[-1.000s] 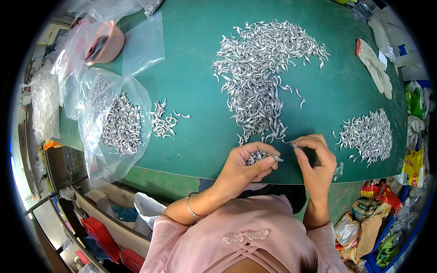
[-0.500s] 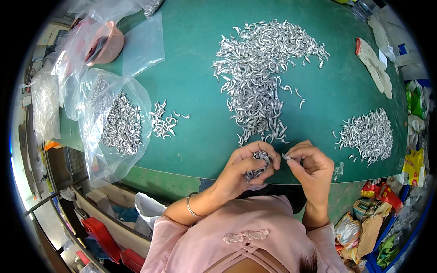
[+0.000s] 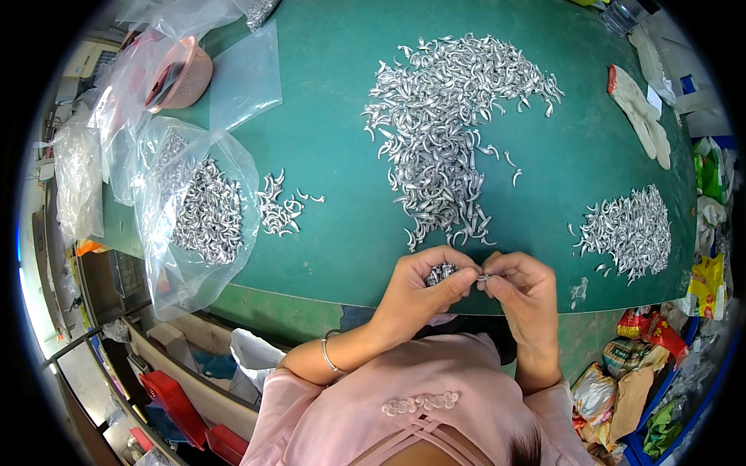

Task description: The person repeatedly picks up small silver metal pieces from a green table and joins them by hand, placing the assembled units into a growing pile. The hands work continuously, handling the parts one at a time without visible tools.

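Both hands meet at the near edge of the green table [image 3: 342, 155]. The left hand [image 3: 420, 287] is curled shut around a small bunch of silver hooks [image 3: 441, 272], thumb and forefinger reaching toward the other hand. The right hand [image 3: 522, 289] pinches a single hook [image 3: 483, 276] between its fingertips, touching the left hand's fingers. A thin bracelet [image 3: 327, 353] circles the left wrist.

Just beyond the hands a large heap of hooks [image 3: 447, 132] spreads toward the far edge. Near the right edge lies a smaller heap [image 3: 629, 229]. Toward the left edge a little cluster of hooks [image 3: 278, 210] lies beside an open clear plastic bag [image 3: 198, 210] holding more. At the far left corner sits a pink cap [image 3: 183, 74] among bags, and at the far right corner lies a pair of white gloves [image 3: 641, 116].
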{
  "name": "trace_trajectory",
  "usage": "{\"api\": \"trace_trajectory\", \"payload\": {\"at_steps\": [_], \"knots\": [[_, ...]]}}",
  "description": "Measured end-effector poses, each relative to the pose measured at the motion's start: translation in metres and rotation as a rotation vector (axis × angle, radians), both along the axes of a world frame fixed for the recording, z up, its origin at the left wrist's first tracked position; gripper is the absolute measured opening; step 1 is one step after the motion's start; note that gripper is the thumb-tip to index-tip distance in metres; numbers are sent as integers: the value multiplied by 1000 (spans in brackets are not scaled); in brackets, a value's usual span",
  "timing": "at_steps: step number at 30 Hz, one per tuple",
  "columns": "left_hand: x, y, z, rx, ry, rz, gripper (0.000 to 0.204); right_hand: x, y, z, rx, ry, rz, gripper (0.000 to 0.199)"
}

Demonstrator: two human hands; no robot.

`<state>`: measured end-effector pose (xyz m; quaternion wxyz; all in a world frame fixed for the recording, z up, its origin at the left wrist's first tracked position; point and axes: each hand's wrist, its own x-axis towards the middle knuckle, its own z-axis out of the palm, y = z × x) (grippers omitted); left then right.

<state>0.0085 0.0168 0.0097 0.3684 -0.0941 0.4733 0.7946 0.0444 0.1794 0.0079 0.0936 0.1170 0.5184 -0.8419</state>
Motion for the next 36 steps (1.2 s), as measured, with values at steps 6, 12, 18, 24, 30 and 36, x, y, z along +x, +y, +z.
{"api": "trace_trajectory", "payload": {"at_steps": [6,12,18,24,30,36], "knots": [[-1,-3,-6,126,-113,-21,20,1,0,-3,68,0,7,13],[-7,-6,-3,516,-219,7,27,-9,14,-7,632,121,-186,18],[-6,-10,-9,478,-218,22,28,-38,20,11,1138,312,-76,28],[-8,-19,-3,385,-232,75,25,-69,11,18,1365,536,255,54],[-9,-31,-4,372,-246,181,22,-78,-19,-1,1426,770,429,61],[-2,-52,-5,338,-215,237,20,-50,-17,18,1442,738,656,60]]}}
